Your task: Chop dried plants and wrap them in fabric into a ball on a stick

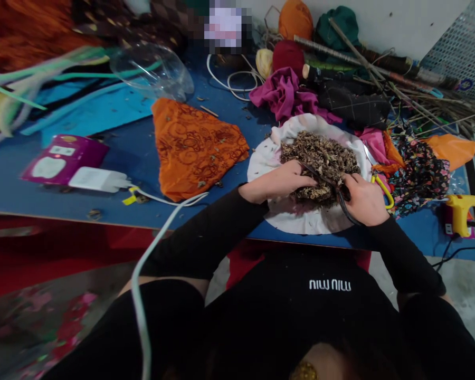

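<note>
A heap of brown, crinkly dried plant material lies on a round white cloth in front of me. My right hand is closed around the black handle of a pair of scissors. Their dark blades reach left across the heap, toward my other hand. Fingers of my left hand are pressed together at the heap's near left side, pinching some of the dried material. Exactly what lies between those fingertips is partly hidden.
Left of the cloth lies an orange patterned cloth. A purple power socket with a white charger trails a cable. On the right are floral fabric, a yellow-handled tool and a yellow glue gun. Sticks lie behind.
</note>
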The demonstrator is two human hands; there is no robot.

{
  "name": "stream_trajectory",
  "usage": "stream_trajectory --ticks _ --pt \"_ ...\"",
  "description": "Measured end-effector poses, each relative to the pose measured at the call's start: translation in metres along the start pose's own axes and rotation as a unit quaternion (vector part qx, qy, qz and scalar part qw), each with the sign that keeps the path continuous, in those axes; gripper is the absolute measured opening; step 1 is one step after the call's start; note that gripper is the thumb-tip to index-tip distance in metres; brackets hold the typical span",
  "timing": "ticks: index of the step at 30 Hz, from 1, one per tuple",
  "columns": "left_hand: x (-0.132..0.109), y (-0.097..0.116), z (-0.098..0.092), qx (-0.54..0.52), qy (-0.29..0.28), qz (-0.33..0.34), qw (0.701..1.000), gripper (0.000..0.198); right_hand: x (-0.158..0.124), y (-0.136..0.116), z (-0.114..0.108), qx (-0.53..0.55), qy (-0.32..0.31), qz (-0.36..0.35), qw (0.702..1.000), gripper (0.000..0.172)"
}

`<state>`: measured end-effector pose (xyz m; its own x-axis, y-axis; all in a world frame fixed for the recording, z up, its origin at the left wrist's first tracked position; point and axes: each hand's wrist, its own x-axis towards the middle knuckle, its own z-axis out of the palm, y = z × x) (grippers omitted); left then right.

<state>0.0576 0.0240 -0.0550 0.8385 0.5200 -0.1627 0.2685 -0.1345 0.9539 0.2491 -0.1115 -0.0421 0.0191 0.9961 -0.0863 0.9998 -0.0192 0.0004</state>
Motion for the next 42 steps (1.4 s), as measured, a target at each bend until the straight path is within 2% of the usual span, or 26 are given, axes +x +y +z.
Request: stream_trajectory --ticks 4,9,13,15,17,20,24,27,30,34,39,42 --pt "0.001 -0.006 0.005 -0.022 0.003 -0.014 1.0 0.023 0.003 -0.006 -0.003 -0.009 0.004 -0.006 1.0 0.059" --pt "0.0 0.0 0.002 0.027 0.012 -0.011 1.0 0.033 0.002 -0.006 -0.001 -0.014 -0.026 0.016 0.999 0.042" --pt "-0.004 0.01 -0.003 0.066 -0.025 -0.053 0.996 0.031 0.001 -0.002 0.001 0.009 -0.032 0.015 0.999 0.034" --pt "-0.006 0.012 -0.006 0.067 -0.047 -0.069 0.994 0.028 0.001 0.0 0.002 0.03 -0.018 0.017 0.999 0.036" --pt "-0.006 0.012 -0.009 0.025 -0.05 -0.056 0.997 0.026 0.001 0.004 0.002 0.054 0.007 0.018 0.998 0.047" --pt "-0.004 0.004 -0.012 -0.09 0.004 -0.018 0.996 0.034 -0.001 0.012 0.003 0.092 0.047 0.008 0.995 0.059" --pt "0.003 -0.015 -0.01 -0.197 0.143 -0.037 0.969 0.047 -0.002 0.022 0.006 0.132 0.068 -0.01 0.989 0.066" --pt "0.004 -0.021 -0.006 -0.256 0.188 -0.054 0.947 0.047 -0.003 0.023 0.007 0.125 0.066 -0.005 0.99 0.071" --pt "0.001 -0.019 -0.003 -0.283 0.168 -0.073 0.941 0.04 -0.003 0.02 0.007 0.106 0.057 0.003 0.993 0.074" --pt "-0.001 -0.011 -0.002 -0.254 0.117 -0.064 0.958 0.031 -0.002 0.016 0.007 0.099 0.055 -0.002 0.994 0.074" --pt "-0.003 -0.001 -0.005 -0.137 0.028 -0.024 0.99 0.036 -0.001 0.012 0.006 0.07 0.043 -0.004 0.997 0.067" --pt "-0.004 0.001 -0.007 -0.068 0.007 -0.012 0.998 0.035 0.001 0.01 0.006 0.053 0.026 -0.002 0.998 0.058"
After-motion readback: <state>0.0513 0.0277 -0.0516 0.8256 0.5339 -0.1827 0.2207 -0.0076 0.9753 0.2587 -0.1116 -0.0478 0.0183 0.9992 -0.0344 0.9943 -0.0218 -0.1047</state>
